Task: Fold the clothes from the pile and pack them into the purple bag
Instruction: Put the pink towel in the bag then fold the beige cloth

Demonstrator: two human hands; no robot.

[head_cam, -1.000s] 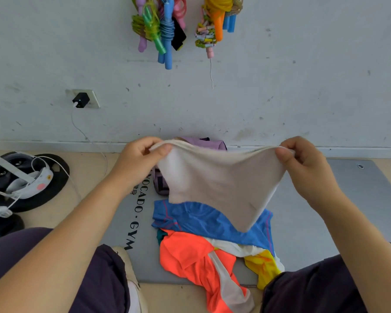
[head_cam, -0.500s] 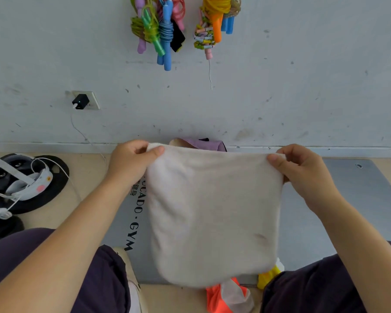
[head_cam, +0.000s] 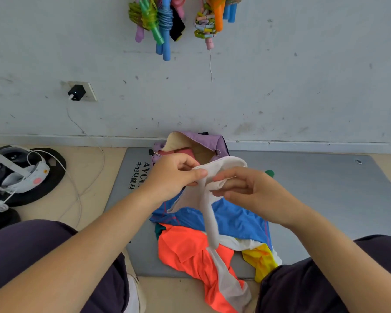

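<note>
My left hand (head_cam: 175, 175) and my right hand (head_cam: 242, 188) are close together above the pile, both pinching a white cloth (head_cam: 209, 213) that is doubled over and hangs down in a narrow fold. Under it on the grey mat lies the pile: a blue garment (head_cam: 235, 219), an orange garment (head_cam: 185, 247) and a yellow piece (head_cam: 261, 259). The purple bag (head_cam: 203, 141) stands open against the wall just behind my hands, with a dark red item (head_cam: 178, 152) inside it.
A grey exercise mat (head_cam: 325, 190) covers the floor ahead. At the left lie a headset (head_cam: 16, 175) on a black disc and a white cable running to a wall charger (head_cam: 76, 92). Coloured jump ropes (head_cam: 160, 16) hang on the wall. My knees frame the pile.
My hands have come together from about shoulder width, bringing the two top corners of the white cloth to meet. The cloth went from a spread sheet to a narrow hanging fold, uncovering the pile.
</note>
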